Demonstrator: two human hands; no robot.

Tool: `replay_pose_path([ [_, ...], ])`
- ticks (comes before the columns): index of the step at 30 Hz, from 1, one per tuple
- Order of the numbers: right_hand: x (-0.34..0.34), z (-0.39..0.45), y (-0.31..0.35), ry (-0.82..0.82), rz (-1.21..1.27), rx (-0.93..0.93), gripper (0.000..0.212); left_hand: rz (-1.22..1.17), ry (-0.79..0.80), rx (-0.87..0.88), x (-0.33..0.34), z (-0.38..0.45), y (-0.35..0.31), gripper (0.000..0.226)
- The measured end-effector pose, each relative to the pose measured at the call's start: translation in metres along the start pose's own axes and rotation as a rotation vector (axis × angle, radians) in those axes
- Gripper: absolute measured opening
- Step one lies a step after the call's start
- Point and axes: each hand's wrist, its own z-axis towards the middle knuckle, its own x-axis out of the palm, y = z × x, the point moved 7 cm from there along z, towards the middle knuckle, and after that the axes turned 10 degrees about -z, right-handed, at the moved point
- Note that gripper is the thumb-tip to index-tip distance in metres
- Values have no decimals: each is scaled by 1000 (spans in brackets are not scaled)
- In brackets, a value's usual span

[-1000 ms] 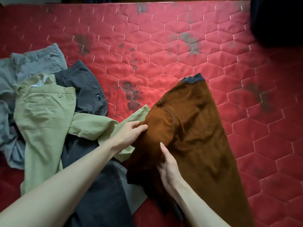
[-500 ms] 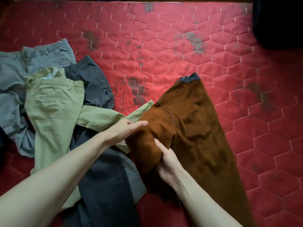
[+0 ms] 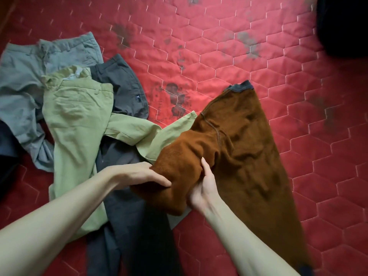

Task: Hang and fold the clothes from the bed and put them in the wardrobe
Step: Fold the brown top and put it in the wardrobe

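Observation:
Brown fleecy trousers (image 3: 245,148) with a dark waistband lie on the red quilted bed (image 3: 229,46), one leg bunched toward me. My left hand (image 3: 139,174) holds the near left edge of that bunched leg, fingers over the fabric. My right hand (image 3: 203,188) grips the same fold from the right, fingers tucked into the cloth. To the left lie light green trousers (image 3: 73,124), dark grey trousers (image 3: 121,86) and grey-blue trousers (image 3: 25,76), overlapping in a loose heap.
A dark bulky thing (image 3: 344,26) fills the far right corner. Dark stains mark the quilt (image 3: 177,98) in its middle. More dark cloth (image 3: 6,148) shows at the left edge. The wardrobe is out of view.
Both hands have drawn back toward me, pulling the brown trouser leg into a bunched fold. The left hand went from the green trouser leg's edge onto the brown fabric.

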Motion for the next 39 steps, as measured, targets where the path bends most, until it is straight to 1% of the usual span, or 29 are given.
replay_pose_path([
  [3, 17, -15, -16, 68, -89, -40, 62, 13, -200, 93, -24, -4, 12, 43],
  [5, 36, -25, -36, 123, -210, -32, 58, 14, -241, 143, -30, -8, 14, 39],
  [8, 54, -30, -70, 172, -360, -4, 81, 62, -265, 171, -29, -22, 13, 33],
  [9, 58, -31, -77, 168, -402, -3, 78, 82, -280, 171, -31, -27, 13, 35],
  [10, 58, -31, -84, 167, -434, 2, 69, 100, -298, 166, -36, -31, 15, 37],
  [12, 58, -32, -91, 131, -416, 6, 54, 102, -328, 134, -49, -43, 23, 45],
  [14, 51, -26, -101, 63, -273, 37, 49, 66, -326, 87, -64, -54, 36, 55],
  [15, 51, -24, -108, 44, -190, 66, 48, 41, -300, 67, -69, -58, 45, 56],
  [17, 45, -17, -124, 13, -151, 114, 52, 28, -222, 19, -73, -62, 67, 45],
  [18, 40, -12, -132, 10, -207, 125, 59, 52, -204, -7, -74, -60, 83, 37],
  [20, 27, -9, -144, -17, -454, 154, 74, 122, -211, -71, -76, -50, 119, 28],
  [21, 19, -7, -148, -21, -586, 172, 75, 121, -241, -87, -77, -44, 136, 24],
  [23, 9, -5, -149, -5, -781, 176, 69, 71, -308, -61, -77, -38, 156, 20],
  [25, 6, 0, -146, 36, -882, 143, 65, 2, -329, -20, -71, -33, 162, 22],
  [27, 11, 1, -149, 107, -825, 139, 63, -114, -317, 2, -61, -33, 164, 27],
  [28, 16, -3, -152, 158, -726, 156, 60, -181, -317, 35, -56, -34, 163, 36],
  [30, 28, -13, -163, 249, -421, 243, 48, -349, -347, 84, -57, -36, 163, 70],
  [31, 32, -17, -167, 265, -271, 279, 48, -439, -339, 87, -59, -37, 163, 78],
  [32, 35, -19, -170, 269, -170, 292, 52, -500, -303, 73, -59, -39, 161, 72],
  [33, 36, -18, -172, 246, -134, 286, 53, -514, -251, 42, -58, -40, 160, 61],
  [34, 37, -14, -176, 229, -142, 277, 52, -477, -209, 13, -57, -41, 160, 50],
  [35, 36, -9, -180, 206, -210, 261, 46, -379, -175, -2, -56, -42, 162, 42],
  [36, 36, -8, -185, 186, -331, 255, 38, -260, -151, -16, -54, -41, 167, 36],
  [37, 31, -6, -187, 149, -523, 238, 30, -158, -148, -40, -54, -38, 177, 34],
  [38, 25, -5, -183, 102, -772, 186, 23, -76, -160, -71, -55, -37, 186, 36],
  [39, 17, -4, -171, 25, -1047, 62, 22, -30, -170, -102, -57, -36, 196, 38],
])
